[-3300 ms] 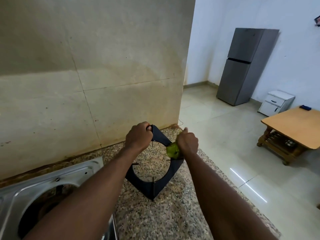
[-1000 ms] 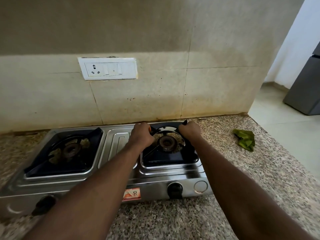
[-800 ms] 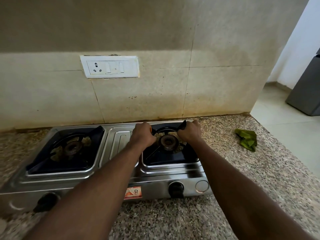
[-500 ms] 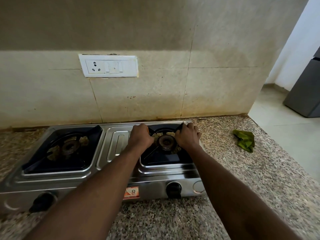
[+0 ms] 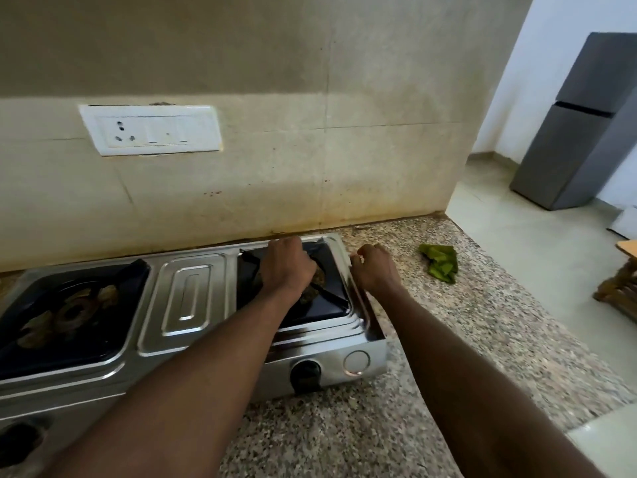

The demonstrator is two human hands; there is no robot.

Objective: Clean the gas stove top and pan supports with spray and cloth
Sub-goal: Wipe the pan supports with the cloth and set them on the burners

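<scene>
A speckled granite counter (image 5: 431, 339) is running along a stained beige tiled wall (image 5: 310, 150), which is carrying a white socket-and-switch plate (image 5: 150, 130). A two-burner steel gas stove (image 5: 188, 301) is sitting on the counter against the wall, with a control knob (image 5: 304, 370) and a round button (image 5: 357, 362) on its front face. To the right, the room is opening onto a pale tiled floor (image 5: 534, 243), where a grey refrigerator (image 5: 579, 125) is standing against a white wall.

The left hand (image 5: 287, 265) is reaching over the right-hand burner, knuckles up and fingers curled down onto the dark pan support (image 5: 327, 298) seated there (whether the fingers are actually gripping it cannot be told). The right hand (image 5: 374, 269) is hovering at the right edge of the stove, loosely curled, holding nothing visible. The second pan support (image 5: 62, 315) is sitting over the left burner.

The green cloth (image 5: 439, 262) is lying crumpled on the counter, to the right of the stove and apart from both hands.
</scene>
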